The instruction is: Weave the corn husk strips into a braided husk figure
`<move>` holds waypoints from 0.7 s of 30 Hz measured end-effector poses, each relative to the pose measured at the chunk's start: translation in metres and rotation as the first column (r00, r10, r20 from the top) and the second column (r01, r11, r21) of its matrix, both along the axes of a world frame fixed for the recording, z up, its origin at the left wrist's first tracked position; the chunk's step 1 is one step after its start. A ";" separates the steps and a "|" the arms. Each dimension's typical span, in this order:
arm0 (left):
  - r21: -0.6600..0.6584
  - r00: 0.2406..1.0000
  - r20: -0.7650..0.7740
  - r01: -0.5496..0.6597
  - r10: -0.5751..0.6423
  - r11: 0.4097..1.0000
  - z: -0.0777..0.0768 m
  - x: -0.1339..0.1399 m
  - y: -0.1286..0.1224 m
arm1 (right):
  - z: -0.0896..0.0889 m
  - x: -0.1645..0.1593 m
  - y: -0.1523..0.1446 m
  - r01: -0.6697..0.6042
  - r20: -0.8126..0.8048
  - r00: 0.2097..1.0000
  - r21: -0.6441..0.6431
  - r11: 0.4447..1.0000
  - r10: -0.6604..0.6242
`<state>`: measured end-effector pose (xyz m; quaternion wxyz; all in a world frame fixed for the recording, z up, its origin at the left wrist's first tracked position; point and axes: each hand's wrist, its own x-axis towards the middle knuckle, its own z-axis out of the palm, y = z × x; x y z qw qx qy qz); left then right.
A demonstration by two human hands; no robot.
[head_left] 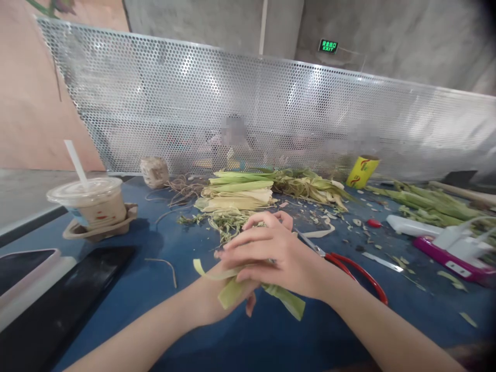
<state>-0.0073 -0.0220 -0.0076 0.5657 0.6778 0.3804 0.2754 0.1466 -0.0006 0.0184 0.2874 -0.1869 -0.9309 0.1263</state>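
My right hand lies across my left hand, its fingers bent and its thumb against a corn husk strip. Green ends of husk stick out on both sides of the crossed hands, over the left wrist and below the right palm. Most of my left hand is hidden; one fingertip shows underneath, and the husk passes between the two hands. Just beyond them lie small green leafy sprigs and a stack of pale green and yellow corn husks. Red-handled scissors rest beside my right wrist.
At left stand a drink cup in a cardboard holder and a phone. A twine roll, yellow can, knife blade, purple power strip and scraps surround the work. A perforated metal screen borders the back.
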 end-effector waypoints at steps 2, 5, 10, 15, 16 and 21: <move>0.006 1.000 0.007 0.006 -0.006 1.000 -0.006 -0.001 0.001 | 0.000 0.001 -0.002 -0.010 -0.037 0.999 -0.028 1.000 0.009; -0.025 0.981 0.193 0.042 -0.037 0.999 -0.011 -0.001 0.003 | -0.002 0.004 -0.002 0.051 -0.173 0.981 -0.193 0.980 -0.085; 0.005 0.958 0.280 0.068 -0.067 0.998 -0.006 0.000 0.005 | -0.005 0.016 0.002 -0.114 -0.368 0.930 -0.360 0.926 -0.029; -0.015 0.968 0.252 -0.004 0.007 1.000 -0.001 -0.006 0.005 | -0.002 0.028 0.002 -0.022 -0.133 0.991 -0.036 0.999 0.017; -0.018 0.965 0.260 -0.024 0.028 1.000 -0.001 -0.007 0.005 | -0.001 0.030 0.002 -0.001 -0.095 0.996 -0.003 1.000 0.001; -0.065 0.963 0.240 -0.113 0.125 0.991 0.000 -0.008 0.005 | -0.003 0.035 0.005 0.058 0.035 0.997 0.104 0.993 -0.062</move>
